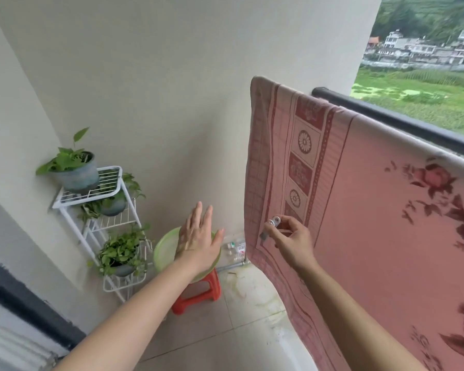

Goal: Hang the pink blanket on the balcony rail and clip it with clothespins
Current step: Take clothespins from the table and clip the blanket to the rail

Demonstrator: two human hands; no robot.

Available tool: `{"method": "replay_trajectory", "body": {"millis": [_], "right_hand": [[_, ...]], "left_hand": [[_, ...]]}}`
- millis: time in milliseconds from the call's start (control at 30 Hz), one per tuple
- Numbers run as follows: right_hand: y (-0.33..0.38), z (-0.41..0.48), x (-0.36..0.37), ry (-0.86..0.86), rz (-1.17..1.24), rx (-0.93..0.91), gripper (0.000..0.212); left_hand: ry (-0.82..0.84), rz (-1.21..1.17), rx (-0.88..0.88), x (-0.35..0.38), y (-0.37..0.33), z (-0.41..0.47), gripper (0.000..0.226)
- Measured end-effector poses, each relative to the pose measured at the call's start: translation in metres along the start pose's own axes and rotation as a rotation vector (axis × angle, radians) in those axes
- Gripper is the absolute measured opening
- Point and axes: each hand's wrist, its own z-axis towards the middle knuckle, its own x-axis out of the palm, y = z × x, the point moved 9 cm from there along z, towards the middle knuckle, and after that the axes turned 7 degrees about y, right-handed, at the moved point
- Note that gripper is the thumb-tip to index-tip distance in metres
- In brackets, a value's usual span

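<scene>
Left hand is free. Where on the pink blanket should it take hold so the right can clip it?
Probably the top fold of the pink blanket near its left corner, where the cloth bends over and hangs flat. Bring the left hand up from the open left side, thumb on the near face, leaving room for the clothespin in the right hand.

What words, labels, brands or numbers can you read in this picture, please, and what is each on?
None can be read.
The small packets by the wall show red and green marks, too blurred to read.
The pink blanket carries only flower and border patterns, no lettering.
</scene>
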Motion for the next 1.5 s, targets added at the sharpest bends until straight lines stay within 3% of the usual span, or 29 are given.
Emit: {"method": "replay_trajectory", "body": {"millis": [300,633,733,867,1067,1267,1500], "right_hand": [[-0.047,0.212,0.033,0.075,-0.043,0.045,0.01],[-0.072,0.379,0.076,0.109,-0.047,0.184,0.01],[-0.076,0.413,0.077,0.054,-0.072,0.205,0.009],[-0.089,0.439,0.069,-0.084,-0.059,0.284,0.014],[-0.103,0.455,0.069,-0.219,-0.008,0.396,0.016],[-0.122,0.46,0.076,-0.292,-0.013,0.466,0.019],[-0.121,0.461,0.085,-0.284,0.005,0.496,0.019]], "left_hand": [[0.368,-0.032,-0.097,0.085,0.041,0.187,0.08],[0.354,-0.176,-0.064,0.101,0.081,0.382,0.082],[0.36,-0.32,-0.031,0.101,0.078,0.45,0.084],[0.505,-0.702,-0.07,0.109,0.05,0.533,0.101],[0.725,-0.831,0.188,0.119,-0.022,0.615,0.116],[0.913,-1.031,0.324,0.129,-0.072,0.633,0.073],[1.052,-1.37,0.22,0.149,-0.066,0.632,0.065]]}}
